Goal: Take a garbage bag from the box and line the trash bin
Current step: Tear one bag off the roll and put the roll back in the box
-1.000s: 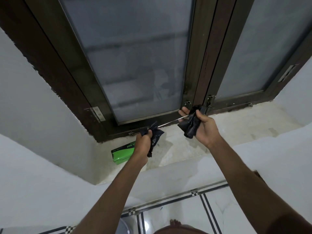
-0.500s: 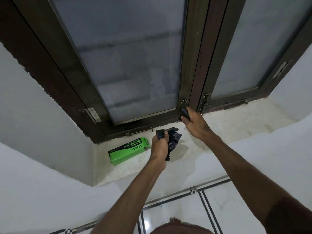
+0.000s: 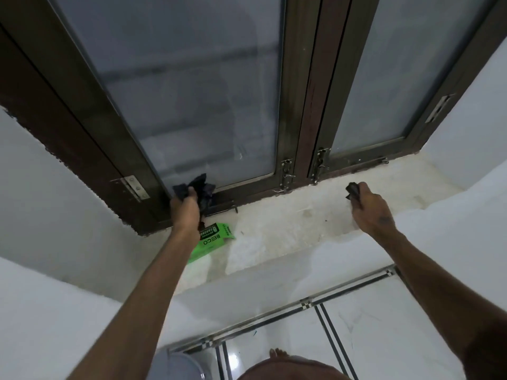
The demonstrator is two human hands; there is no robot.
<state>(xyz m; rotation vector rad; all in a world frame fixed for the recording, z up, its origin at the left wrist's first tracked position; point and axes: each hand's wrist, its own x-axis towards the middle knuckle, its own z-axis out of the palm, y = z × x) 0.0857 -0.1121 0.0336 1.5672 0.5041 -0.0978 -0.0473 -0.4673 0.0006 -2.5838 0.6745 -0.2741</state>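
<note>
**Two black wads, one in each hand, above the sill**

The left hand (image 3: pixel 184 208) is up by the window frame, fingers curled round a crumpled garbage bag (image 3: pixel 201 187) that bunches out above and beside the knuckles, with a thin tail hanging down past the wrist. Off to the other side, well apart, the right hand (image 3: pixel 369 208) grips a much smaller dark wad (image 3: pixel 352 190); only a corner of it peeks out past the thumb, and I cannot tell whether it is a second bag or a torn-off piece of the same roll.

Just below the left wrist, partly hidden by that forearm, the green box (image 3: pixel 212 238) lies flat on the window sill (image 3: pixel 288 223), its long side running away from the frame toward the room. The left hand is plainly the nearer one to it.

The trash bin (image 3: pixel 181 366) is what matters next, I'd judge: a grey rim shows at the very bottom, down on the tiled floor (image 3: pixel 370 333) under the left elbow, far below both hands. So the bag has to come down and toward the body, and be shaken open first, since it is bunched tight now. The left hand holds the bigger bundle on the bin's side.
</note>
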